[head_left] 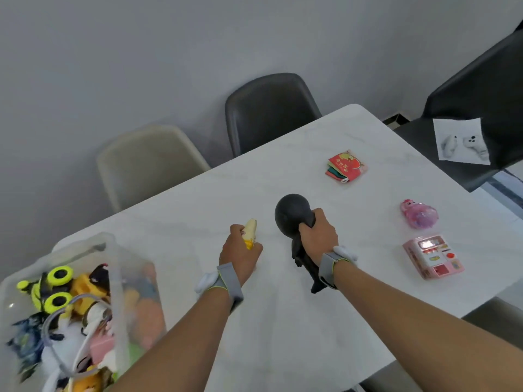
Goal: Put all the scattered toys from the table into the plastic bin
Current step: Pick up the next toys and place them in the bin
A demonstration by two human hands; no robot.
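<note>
My left hand (pixel 239 251) grips a small yellow and cream banana toy (pixel 250 232) just above the white table (pixel 283 321). My right hand (pixel 318 233) grips a black figure toy (pixel 291 215) with a large round head, its body running down beside my wrist. The clear plastic bin (pixel 113 278) stands at the table's left front corner, filled with several toys. On the table to the right lie a red cloth booklet (pixel 345 166), a pink translucent toy (pixel 419 214) and a pink toy vending machine (pixel 433 256).
A beige chair (pixel 147 159) and a dark chair (pixel 268 108) stand along the table's far side. Another dark chair (pixel 481 94) at the right carries a sheet of paper (pixel 461 141). Grey wall behind.
</note>
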